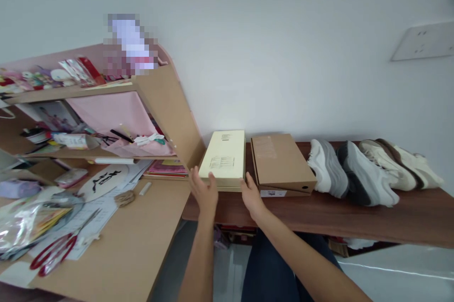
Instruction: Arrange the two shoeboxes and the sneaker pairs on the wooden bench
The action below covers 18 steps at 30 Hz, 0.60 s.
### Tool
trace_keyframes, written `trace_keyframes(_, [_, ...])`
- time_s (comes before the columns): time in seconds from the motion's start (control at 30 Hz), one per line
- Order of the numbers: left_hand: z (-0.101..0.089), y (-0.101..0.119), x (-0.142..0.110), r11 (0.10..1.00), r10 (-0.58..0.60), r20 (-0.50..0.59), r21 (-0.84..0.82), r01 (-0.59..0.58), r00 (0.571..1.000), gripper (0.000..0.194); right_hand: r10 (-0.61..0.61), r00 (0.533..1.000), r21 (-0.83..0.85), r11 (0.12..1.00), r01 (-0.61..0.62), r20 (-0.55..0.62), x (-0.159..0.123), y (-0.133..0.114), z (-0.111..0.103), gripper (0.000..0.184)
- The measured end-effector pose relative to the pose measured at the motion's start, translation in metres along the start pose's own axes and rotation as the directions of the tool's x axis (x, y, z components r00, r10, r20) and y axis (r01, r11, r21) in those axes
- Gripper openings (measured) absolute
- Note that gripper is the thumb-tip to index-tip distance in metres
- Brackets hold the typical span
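Note:
A pale cream lidded box (227,153) with small print on top lies on the dark wooden bench against the wall. My left hand (205,192) is at its front left corner, thumb on the near face and fingers along the left side. At the front right corner, my right hand (252,197) presses against the box with bent fingers. Both hands hold the box between them; some fingertips are hidden. Just right of it sits a brown cardboard box (280,160), its lid slightly askew over a white label.
Several sneakers (369,174) line the bench (319,219) on the right. To the left, a desk (142,231) with a shelf carries red-handled scissors (60,250), papers, a twine bundle (125,198) and plastic bags. The shelf's side panel (170,112) rises beside the cream box.

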<state>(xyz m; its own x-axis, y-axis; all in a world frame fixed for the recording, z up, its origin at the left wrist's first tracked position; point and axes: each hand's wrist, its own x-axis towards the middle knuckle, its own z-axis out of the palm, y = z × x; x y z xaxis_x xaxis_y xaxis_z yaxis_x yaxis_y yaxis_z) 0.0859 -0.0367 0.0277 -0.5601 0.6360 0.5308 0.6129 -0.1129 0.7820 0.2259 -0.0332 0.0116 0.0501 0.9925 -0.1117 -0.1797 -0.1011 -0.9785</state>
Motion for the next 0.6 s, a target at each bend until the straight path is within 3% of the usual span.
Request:
trace_keyframes(0.1, [0.006,-0.025,0.019,0.951,-0.292,0.056,-0.088,0.296,0.955,0.067,0.011,0.999,-0.051,0.999,-0.009,0.034,0.0,0.001,0.002,0.087])
trace_keyframes(0.2, [0.016,-0.037,0.022,0.855,-0.42,0.144,-0.267,0.444,0.896,0.055,0.023,0.997,-0.06,0.998,-0.019,0.071,0.002,0.005,0.003,0.086])
trace_keyframes(0.3, [0.023,-0.042,0.02,0.803,-0.421,0.151,-0.396,0.445,0.894,0.048,0.005,0.995,-0.077,0.997,0.003,0.1,0.002,0.011,0.001,0.087])
trace_keyframes(0.43, [0.024,-0.045,0.024,0.798,-0.412,0.177,-0.405,0.447,0.894,0.048,-0.031,0.986,-0.071,0.997,0.043,0.162,-0.011,0.012,-0.01,0.082])
trace_keyframes(0.6, [0.024,-0.049,0.033,0.818,-0.405,0.189,-0.363,0.447,0.895,0.045,-0.222,0.942,-0.12,0.959,0.258,0.252,-0.05,-0.027,-0.046,0.052])
